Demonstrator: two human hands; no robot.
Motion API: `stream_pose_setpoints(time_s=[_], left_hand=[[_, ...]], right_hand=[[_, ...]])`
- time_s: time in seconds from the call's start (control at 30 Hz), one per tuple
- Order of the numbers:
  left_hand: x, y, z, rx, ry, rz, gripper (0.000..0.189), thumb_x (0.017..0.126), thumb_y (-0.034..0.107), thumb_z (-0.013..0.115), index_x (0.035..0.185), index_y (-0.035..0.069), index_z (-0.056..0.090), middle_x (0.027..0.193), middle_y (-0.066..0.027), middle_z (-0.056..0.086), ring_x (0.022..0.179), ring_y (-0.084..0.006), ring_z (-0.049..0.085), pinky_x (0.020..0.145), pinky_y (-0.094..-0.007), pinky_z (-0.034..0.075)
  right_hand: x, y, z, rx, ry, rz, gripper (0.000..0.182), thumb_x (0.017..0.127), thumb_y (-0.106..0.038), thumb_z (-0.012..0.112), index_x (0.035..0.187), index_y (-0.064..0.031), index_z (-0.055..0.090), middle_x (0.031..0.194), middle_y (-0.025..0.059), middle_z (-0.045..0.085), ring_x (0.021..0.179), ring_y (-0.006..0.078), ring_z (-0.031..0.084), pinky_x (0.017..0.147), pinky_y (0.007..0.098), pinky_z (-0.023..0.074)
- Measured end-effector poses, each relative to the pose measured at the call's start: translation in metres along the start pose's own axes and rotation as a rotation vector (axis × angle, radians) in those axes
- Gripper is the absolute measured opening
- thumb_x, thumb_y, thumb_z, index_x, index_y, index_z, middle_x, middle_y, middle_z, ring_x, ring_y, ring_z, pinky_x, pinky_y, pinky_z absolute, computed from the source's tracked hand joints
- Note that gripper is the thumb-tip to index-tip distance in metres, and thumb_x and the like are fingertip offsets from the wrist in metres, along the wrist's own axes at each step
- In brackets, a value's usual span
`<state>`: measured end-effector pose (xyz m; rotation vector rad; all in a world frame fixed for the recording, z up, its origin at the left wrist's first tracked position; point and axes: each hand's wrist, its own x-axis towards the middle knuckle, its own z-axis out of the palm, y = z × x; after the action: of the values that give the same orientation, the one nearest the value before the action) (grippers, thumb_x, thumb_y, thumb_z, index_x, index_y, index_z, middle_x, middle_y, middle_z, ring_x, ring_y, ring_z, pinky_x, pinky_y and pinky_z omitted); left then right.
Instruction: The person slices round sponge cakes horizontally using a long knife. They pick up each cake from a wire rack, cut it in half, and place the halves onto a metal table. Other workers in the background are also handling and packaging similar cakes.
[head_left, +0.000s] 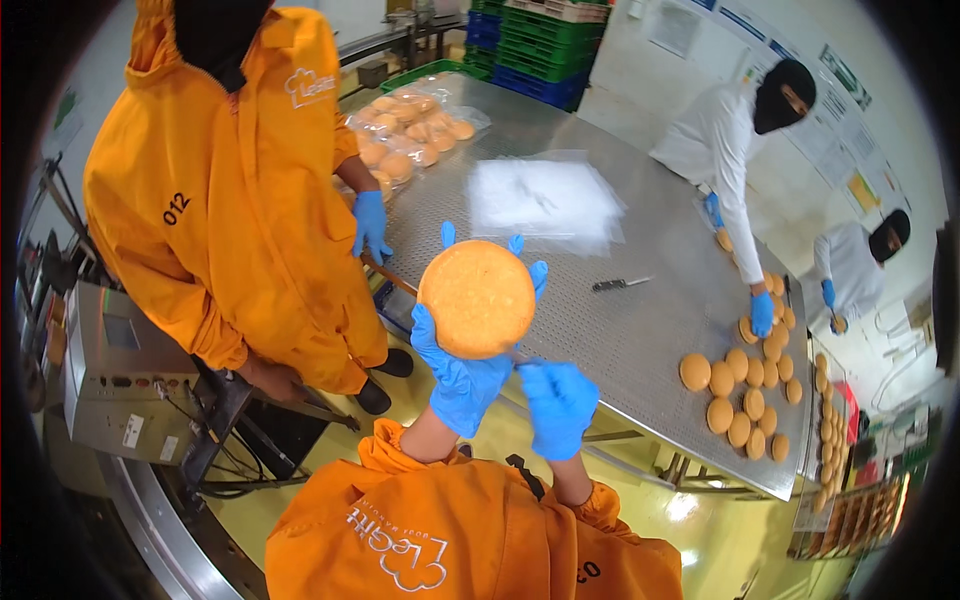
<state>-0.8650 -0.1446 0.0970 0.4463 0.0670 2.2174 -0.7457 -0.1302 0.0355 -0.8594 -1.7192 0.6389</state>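
My left hand (466, 379), in a blue glove, holds a round golden bun (477, 300) from beneath, fingers spread around its far rim. The bun's broad, flat-looking face is turned up toward me. My right hand (559, 401), also gloved, is closed in a fist just right of my left wrist. From that fist a thin blade-like tool (519, 358) pokes out at the bun's lower edge; most of it is hidden, and blur hides whether it touches the bun. Beyond my hands, a knife with a black handle (611, 285) lies on the perforated metal table (555, 315).
Clear plastic bags (544, 199) lie stacked on the table, with bagged buns (409, 127) at the far left. Loose buns (750, 397) cover the right end, where a co-worker's gloved hand (761, 313) touches them. A person in orange (247, 202) stands close on my left, beside a control box (127, 375).
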Motion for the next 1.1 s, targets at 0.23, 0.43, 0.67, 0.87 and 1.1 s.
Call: stream_pose_setpoints(time_s=[0.23,0.43,0.67,0.87,1.1], left_hand=[[-0.047,-0.031,0.018,0.149,-0.208,-0.165,0.106,0.068,0.055,0.072,0.151,0.025,0.012,0.144,-0.0130,0.035,0.136,-0.0358,0.031,0.110,-0.0590,0.029],[-0.115,-0.068,0.046,0.163,-0.216,-0.213,0.110,0.067,0.055,0.073,0.151,0.023,0.010,0.143,-0.0127,0.036,0.137,-0.0363,0.030,0.111,-0.0596,0.028],[-0.218,-0.110,0.079,0.093,-0.189,-0.320,0.109,0.068,0.054,0.072,0.151,0.023,0.010,0.142,-0.0121,0.037,0.136,-0.0343,0.031,0.111,-0.0589,0.027],[-0.304,-0.147,0.105,0.044,-0.238,-0.482,0.108,0.068,0.053,0.073,0.151,0.025,0.010,0.141,-0.0115,0.039,0.135,-0.0326,0.034,0.111,-0.0580,0.028],[-0.367,-0.175,0.130,-0.066,-0.356,-0.788,0.106,0.069,0.054,0.072,0.151,0.024,0.011,0.141,-0.0110,0.039,0.135,-0.0325,0.034,0.110,-0.0569,0.031]], right_hand=[[-0.026,-0.012,-0.081,-0.329,0.026,-0.269,0.014,0.077,-0.011,0.073,0.071,-0.0008,0.065,0.055,0.0038,0.053,0.050,0.0080,0.046,0.048,0.0270,0.0388],[-0.082,-0.020,-0.149,-0.290,0.152,-0.107,0.016,0.080,-0.024,0.071,0.074,-0.0100,0.067,0.059,0.0065,0.056,0.050,0.0218,0.054,0.049,0.0348,0.0421],[-0.166,-0.037,-0.236,-0.495,0.297,-0.013,0.015,0.080,-0.019,0.071,0.068,-0.0131,0.065,0.056,0.0061,0.052,0.046,0.0198,0.051,0.045,0.0334,0.0392],[-0.237,-0.048,-0.304,-0.427,0.472,0.313,0.006,0.078,-0.021,0.069,0.075,-0.0195,0.063,0.063,-0.0003,0.051,0.050,0.0172,0.051,0.043,0.0338,0.0331],[-0.293,-0.063,-0.381,-1.242,0.383,0.091,0.014,0.082,-0.027,0.067,0.071,-0.0210,0.062,0.057,0.0014,0.044,0.052,0.0190,0.050,0.044,0.0319,0.0352]])
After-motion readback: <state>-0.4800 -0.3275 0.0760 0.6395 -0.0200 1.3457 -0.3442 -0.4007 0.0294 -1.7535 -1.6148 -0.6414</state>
